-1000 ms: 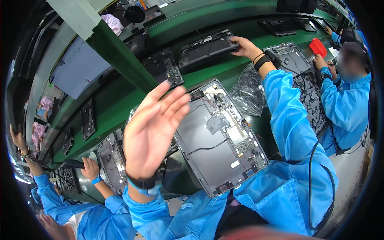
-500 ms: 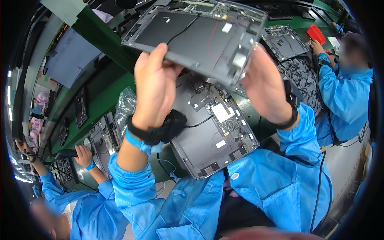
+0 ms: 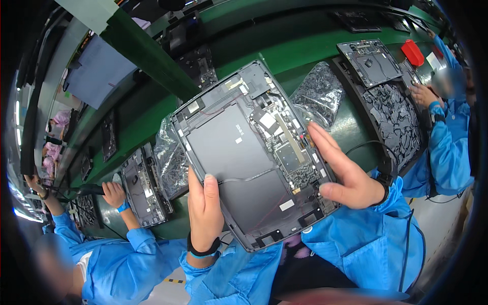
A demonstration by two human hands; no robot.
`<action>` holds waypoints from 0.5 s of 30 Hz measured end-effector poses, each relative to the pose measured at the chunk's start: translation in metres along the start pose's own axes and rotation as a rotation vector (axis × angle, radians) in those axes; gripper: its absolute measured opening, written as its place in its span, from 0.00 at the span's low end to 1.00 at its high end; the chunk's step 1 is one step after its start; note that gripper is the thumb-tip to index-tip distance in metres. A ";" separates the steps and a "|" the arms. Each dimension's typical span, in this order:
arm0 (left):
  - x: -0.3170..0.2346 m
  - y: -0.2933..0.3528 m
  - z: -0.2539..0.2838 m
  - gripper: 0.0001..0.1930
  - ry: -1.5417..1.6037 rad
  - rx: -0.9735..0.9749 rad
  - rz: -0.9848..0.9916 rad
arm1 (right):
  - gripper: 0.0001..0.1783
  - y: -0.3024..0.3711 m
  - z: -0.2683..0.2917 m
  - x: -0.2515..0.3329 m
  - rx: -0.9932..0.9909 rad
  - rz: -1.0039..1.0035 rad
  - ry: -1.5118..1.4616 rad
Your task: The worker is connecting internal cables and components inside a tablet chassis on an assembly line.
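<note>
- I have an opened laptop chassis between both hands, right in front of the blue-jacketed torso, its inner side facing up; I can't tell what bears it from below.
- A circuit board runs along its right half, and a dark cable crosses the bare metal toward it.
- My left hand is clamped on the left edge, thumb over the rim, other fingers hidden beneath.
- My right hand is at the right edge, thumb on the rim and fingers reaching along the side, apart from the thumb; I can't tell how firmly they grip.
- Beyond, a clear plastic bag of dark pieces sits on the green bench.
- To the right, a second chassis lies at the far end of a tray of dark parts, near a red bin.
</note>
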State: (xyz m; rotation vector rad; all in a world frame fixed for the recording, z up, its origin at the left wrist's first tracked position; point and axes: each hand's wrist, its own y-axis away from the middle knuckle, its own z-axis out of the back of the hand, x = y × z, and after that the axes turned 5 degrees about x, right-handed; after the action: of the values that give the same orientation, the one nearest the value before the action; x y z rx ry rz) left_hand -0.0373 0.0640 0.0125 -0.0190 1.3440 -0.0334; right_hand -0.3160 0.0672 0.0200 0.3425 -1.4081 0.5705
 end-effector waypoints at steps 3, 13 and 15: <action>0.002 -0.003 0.003 0.29 -0.359 0.050 -0.094 | 0.48 0.006 0.006 -0.001 0.003 0.039 0.365; -0.009 -0.036 0.013 0.17 -0.938 -0.200 -0.457 | 0.14 -0.074 0.048 0.014 -0.277 0.508 1.339; -0.030 -0.047 0.012 0.12 -1.000 -0.112 -0.573 | 0.16 -0.105 0.045 0.020 -0.121 0.450 1.447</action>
State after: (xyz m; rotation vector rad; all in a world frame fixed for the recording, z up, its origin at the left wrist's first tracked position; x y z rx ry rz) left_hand -0.0328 0.0177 0.0456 -0.4576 0.3056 -0.3822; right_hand -0.2928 -0.0402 0.0579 -0.4681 -0.0809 0.8273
